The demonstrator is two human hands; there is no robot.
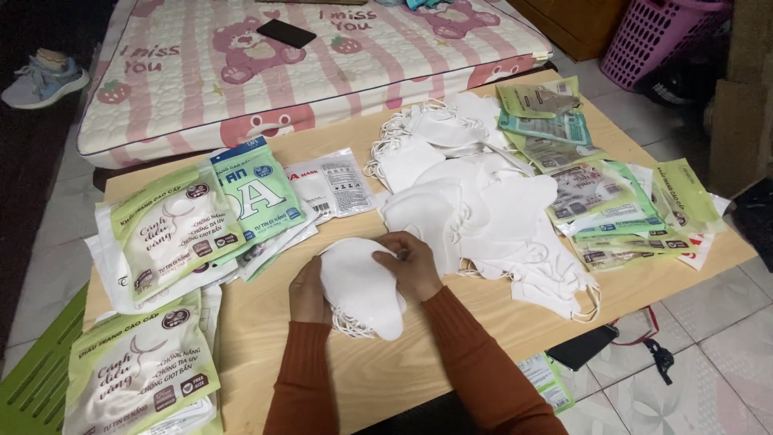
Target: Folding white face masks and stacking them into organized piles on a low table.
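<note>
Currently both hands, left hand [307, 292] and right hand [413, 262], close around a white mask stack [361, 290] near the tabletop's [266, 322] front edge; light, soft, floppy, so best gripped at its edges.

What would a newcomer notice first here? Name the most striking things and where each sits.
First, the big heap of white face masks sprawled across the middle-right of the wooden table. Next, both hands, left hand and right hand, gripping a small stack of masks at the near edge. Green-and-white mask packets fan out at left, beneath a pink bear-print mattress.
</note>
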